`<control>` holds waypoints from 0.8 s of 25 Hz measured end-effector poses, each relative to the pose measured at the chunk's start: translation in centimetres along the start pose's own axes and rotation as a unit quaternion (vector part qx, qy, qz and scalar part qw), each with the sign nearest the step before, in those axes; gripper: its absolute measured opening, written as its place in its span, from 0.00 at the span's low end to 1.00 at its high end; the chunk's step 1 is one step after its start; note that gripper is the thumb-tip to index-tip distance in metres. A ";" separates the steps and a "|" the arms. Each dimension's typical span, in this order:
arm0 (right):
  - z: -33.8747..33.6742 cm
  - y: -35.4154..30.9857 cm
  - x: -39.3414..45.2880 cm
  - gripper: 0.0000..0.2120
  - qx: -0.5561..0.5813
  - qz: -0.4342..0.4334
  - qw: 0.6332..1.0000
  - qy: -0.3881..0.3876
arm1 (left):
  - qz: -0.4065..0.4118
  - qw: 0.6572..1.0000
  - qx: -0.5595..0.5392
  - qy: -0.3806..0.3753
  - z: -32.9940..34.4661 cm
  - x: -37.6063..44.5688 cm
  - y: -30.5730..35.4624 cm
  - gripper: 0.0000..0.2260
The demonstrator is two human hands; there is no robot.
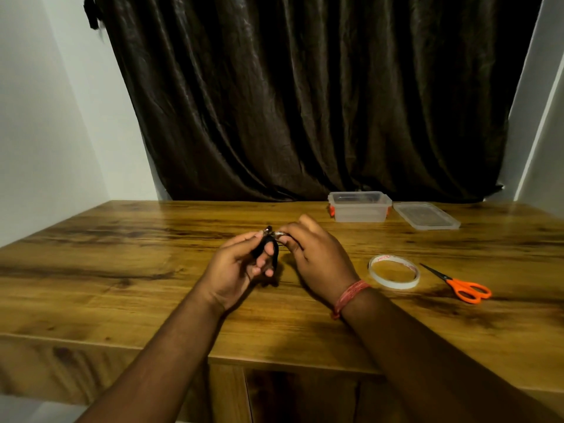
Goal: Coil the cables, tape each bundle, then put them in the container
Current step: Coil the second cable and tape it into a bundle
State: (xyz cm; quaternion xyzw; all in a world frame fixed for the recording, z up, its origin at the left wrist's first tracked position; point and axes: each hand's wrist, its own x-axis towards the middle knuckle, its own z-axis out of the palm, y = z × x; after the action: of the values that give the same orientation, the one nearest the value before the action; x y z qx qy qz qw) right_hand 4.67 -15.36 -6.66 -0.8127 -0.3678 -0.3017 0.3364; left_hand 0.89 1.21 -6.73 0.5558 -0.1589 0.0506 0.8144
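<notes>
The left hand [241, 264] is curling its fingers round a small black cable bundle [272, 250], holding it upright above the table [122, 270], while the right hand [311, 254] is pinching something shiny at the bundle's top, likely tape. The open container [359, 207] is sitting at about one o'clock from the hands, nearer the right hand, its long axis running left to right

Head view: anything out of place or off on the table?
Nothing stands out. The container sits upright and open at the far edge, its lid flat beside it. The tape roll and scissors lie flat, apart. Both hands, left hand and right hand, hold the black cable bundle above the table.
</notes>
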 end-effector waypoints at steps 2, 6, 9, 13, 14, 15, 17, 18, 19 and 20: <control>0.1 -0.1 -0.1 0.10 -0.031 -0.020 0.999 -0.017 | 0.004 0.997 -0.078 -0.002 -0.1 0.0 0.4 0.11; 0.6 -0.5 -0.2 0.08 -0.081 -0.040 0.994 -0.060 | 0.032 0.988 -0.148 -0.013 -0.2 0.2 0.9 0.16; 0.7 -0.9 -0.2 0.10 -0.103 -0.048 0.990 -0.088 | 0.054 0.984 -0.170 -0.003 0.0 0.2 1.0 0.15; 0.9 -1.4 -0.5 0.09 -0.147 -0.105 0.976 -0.120 | 0.093 0.983 -0.150 0.059 -0.3 0.8 1.0 0.13; 0.9 -1.5 -0.6 0.08 -0.150 -0.118 0.974 -0.125 | 0.103 0.984 -0.116 0.084 -0.3 1.0 0.9 0.12; 0.9 -1.6 -0.5 0.08 -0.150 -0.126 0.972 -0.127 | 0.110 0.985 -0.066 0.112 -0.1 1.0 0.7 0.12; 0.9 -1.5 -0.4 0.08 -0.142 -0.130 0.974 -0.121 | 0.111 0.980 0.055 0.158 0.5 0.8 -0.1 0.12; 0.9 -1.4 -0.4 0.08 -0.137 -0.128 0.975 -0.117 | 0.106 0.973 0.112 0.173 0.6 0.7 -0.7 0.11; 0.9 -1.4 -0.4 0.08 -0.129 -0.124 0.978 -0.110 | 0.099 0.964 0.171 0.175 0.6 0.7 -1.2 0.11; 0.9 -1.4 -0.4 0.08 -0.119 -0.117 0.980 -0.104 | 0.091 0.955 0.231 0.166 0.3 0.7 -1.5 0.11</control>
State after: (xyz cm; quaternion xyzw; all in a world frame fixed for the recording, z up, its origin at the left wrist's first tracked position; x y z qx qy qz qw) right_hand 3.53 -14.15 -7.01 -0.8251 -0.4552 -0.2940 0.1595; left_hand 1.86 0.27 -7.77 0.6955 -0.0555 0.2509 0.6710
